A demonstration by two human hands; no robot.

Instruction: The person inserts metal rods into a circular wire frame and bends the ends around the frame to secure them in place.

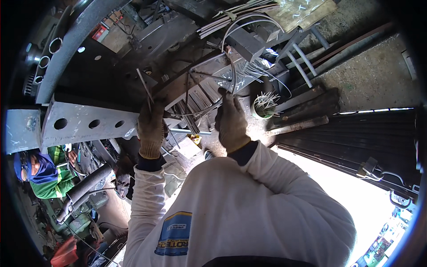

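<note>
Both my hands wear tan work gloves with dirty palms. My left hand (150, 129) is closed around a thin straight metal rod (143, 83) that sticks up above the fist. My right hand (231, 124) is closed at the near right side of a curved metal rod (233, 73), its fingers against the rod; the exact grip is partly hidden. The curved rod forms a rough loop with straight pieces across it, over a steel workbench (213, 73). Several short flat metal strips (200, 100) lie under the loop, between my hands.
A steel beam with round holes (80, 122) runs at the left. Right of my right hand stands a bucket of thin rods (262, 111). Bundled rods (235, 18) and a steel block (249, 44) lie farther off. A co-worker (49, 173) in green sits at far left.
</note>
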